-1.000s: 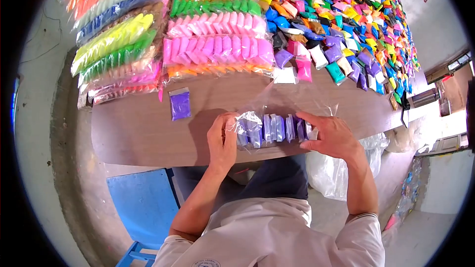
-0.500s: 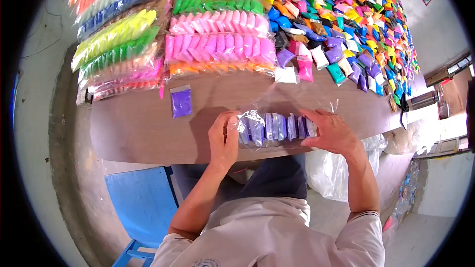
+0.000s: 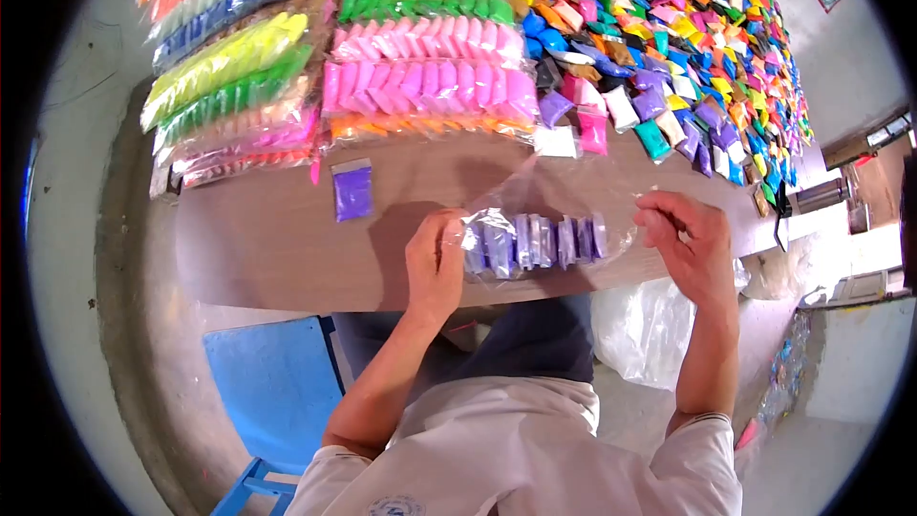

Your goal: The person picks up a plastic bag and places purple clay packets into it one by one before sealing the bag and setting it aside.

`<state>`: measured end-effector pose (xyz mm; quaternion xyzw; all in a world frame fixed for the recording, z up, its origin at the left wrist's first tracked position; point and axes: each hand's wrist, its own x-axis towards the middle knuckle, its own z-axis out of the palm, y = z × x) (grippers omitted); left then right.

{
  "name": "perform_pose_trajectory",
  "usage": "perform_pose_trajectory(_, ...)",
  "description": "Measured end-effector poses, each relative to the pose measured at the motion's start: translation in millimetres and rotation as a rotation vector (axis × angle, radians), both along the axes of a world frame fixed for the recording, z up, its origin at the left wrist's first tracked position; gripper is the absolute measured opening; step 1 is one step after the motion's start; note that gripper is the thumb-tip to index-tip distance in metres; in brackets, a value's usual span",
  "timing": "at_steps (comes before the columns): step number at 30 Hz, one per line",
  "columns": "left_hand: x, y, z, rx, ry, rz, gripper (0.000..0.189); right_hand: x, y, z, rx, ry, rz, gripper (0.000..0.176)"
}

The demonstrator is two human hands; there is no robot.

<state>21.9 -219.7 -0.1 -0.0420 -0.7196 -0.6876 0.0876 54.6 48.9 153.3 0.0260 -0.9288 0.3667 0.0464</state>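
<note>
A clear plastic bag (image 3: 516, 199) lies near the front edge of the table, holding a row of purple packets (image 3: 540, 241) stood on edge side by side. My left hand (image 3: 437, 263) is closed on the bag's left end, thumb against the film. At the opposite end, my right hand (image 3: 686, 241) has its fingers curled, seemingly pinching the edge of the bag's film; a gap separates it from the packets. A single purple packet (image 3: 352, 193) lies flat on the table, left of the bag and beyond my left hand.
Filled bags of coloured packets (image 3: 430, 86) are stacked at the back left and centre. A large heap of loose mixed packets (image 3: 669, 29) covers the back right. A blue chair (image 3: 272, 377) stands at lower left; white plastic (image 3: 645, 334) hangs below the table at right.
My right hand has drawn back to the right, off the end of the packet row, and its fingers have curled in. My left hand stays on the bag.
</note>
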Motion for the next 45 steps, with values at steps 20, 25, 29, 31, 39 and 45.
perform_pose_trajectory(20, -2, 2, -23, 0.011, -0.030, -0.104, 0.010, -105, -285, -89, 0.329, 0.136, 0.288, 0.027)
perform_pose_trajectory(25, 4, -1, -13, -0.195, 0.028, -0.054, 0.015, -116, -302, -116, 0.374, -0.076, 0.321, 0.035)
perform_pose_trajectory(29, 2, -1, -15, -0.138, -0.014, -0.036, 0.022, -101, -297, -124, 0.514, 0.099, 0.270, 0.038)
perform_pose_trajectory(31, 4, -2, -5, -0.209, -0.044, -0.029, 0.024, -94, -292, -130, 0.545, 0.229, 0.341, 0.040)
perform_pose_trajectory(39, 13, -2, -28, -0.624, 0.240, 0.307, 0.031, -59, -297, -118, 0.491, 0.419, 0.294, 0.026)
perform_pose_trajectory(45, 1, -3, -3, -0.061, -0.004, -0.004, 0.035, 9, -263, -110, -0.078, 0.505, 0.566, 0.030)
